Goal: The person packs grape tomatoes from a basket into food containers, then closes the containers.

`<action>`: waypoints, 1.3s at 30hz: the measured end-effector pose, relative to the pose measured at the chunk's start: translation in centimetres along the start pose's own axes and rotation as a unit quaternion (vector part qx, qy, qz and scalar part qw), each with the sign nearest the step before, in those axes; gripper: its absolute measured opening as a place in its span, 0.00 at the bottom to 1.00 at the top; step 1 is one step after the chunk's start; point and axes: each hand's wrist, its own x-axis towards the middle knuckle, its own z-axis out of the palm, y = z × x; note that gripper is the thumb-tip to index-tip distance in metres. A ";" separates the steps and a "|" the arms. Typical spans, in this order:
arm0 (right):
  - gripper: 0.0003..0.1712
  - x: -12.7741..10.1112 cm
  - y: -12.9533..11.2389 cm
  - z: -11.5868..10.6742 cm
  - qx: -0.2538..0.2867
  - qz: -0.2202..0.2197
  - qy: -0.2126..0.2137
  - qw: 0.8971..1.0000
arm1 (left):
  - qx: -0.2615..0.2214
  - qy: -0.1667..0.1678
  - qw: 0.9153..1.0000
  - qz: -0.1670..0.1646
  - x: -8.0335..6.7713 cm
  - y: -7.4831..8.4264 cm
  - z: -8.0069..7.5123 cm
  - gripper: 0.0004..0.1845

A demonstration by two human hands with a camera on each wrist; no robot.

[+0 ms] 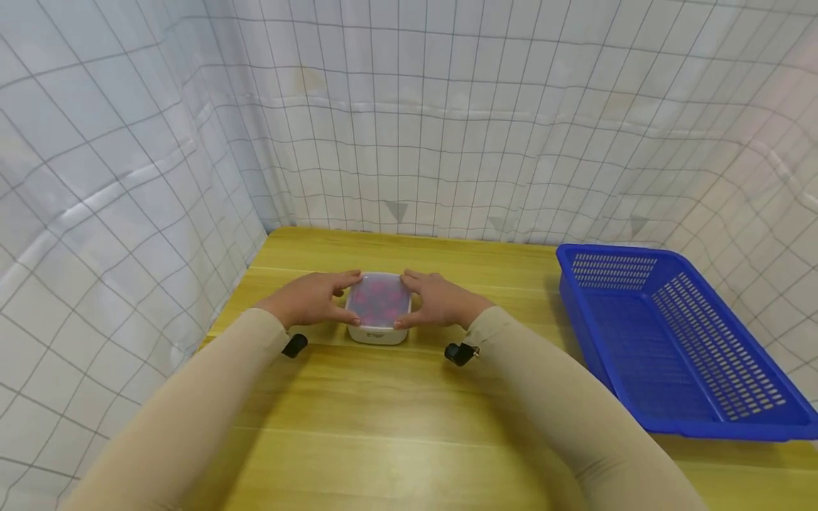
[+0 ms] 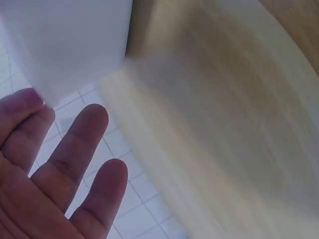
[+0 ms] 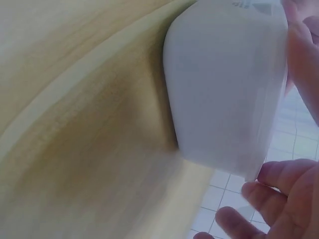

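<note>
A small white food container (image 1: 377, 335) with a translucent lid (image 1: 380, 299) sits on the wooden table; pink shapes show through the lid. On its left side my left hand (image 1: 313, 298) holds it between thumb at the front corner and index finger at the back corner. My right hand (image 1: 442, 301) mirrors this grip on the right side. In the left wrist view, fingertips meet the corner of the white container (image 2: 70, 45) while the other fingers extend away from it. The right wrist view has the container's smooth side (image 3: 224, 89), with fingertips at the lid's edge.
A blue perforated plastic basket (image 1: 658, 341) stands at the table's right side. White grid-patterned sheeting (image 1: 447, 128) rises behind the wooden table (image 1: 383, 419) and along both sides. A small black device (image 1: 460, 353) hangs at each wrist.
</note>
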 end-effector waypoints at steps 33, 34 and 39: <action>0.67 1.2 -1.2 -0.4 -0.052 0.012 -0.028 0.998 | 0.133 -0.051 0.989 0.049 1.1 2.0 -2.3 0.34; 0.67 1.2 -1.2 -0.5 -0.047 0.013 -0.032 0.998 | 0.124 -0.050 0.990 0.042 1.1 2.1 -2.3 0.36; 0.70 1.4 -1.6 -1.0 -0.035 0.023 -0.035 0.999 | 0.086 -0.044 0.995 0.002 1.1 2.1 -2.4 0.48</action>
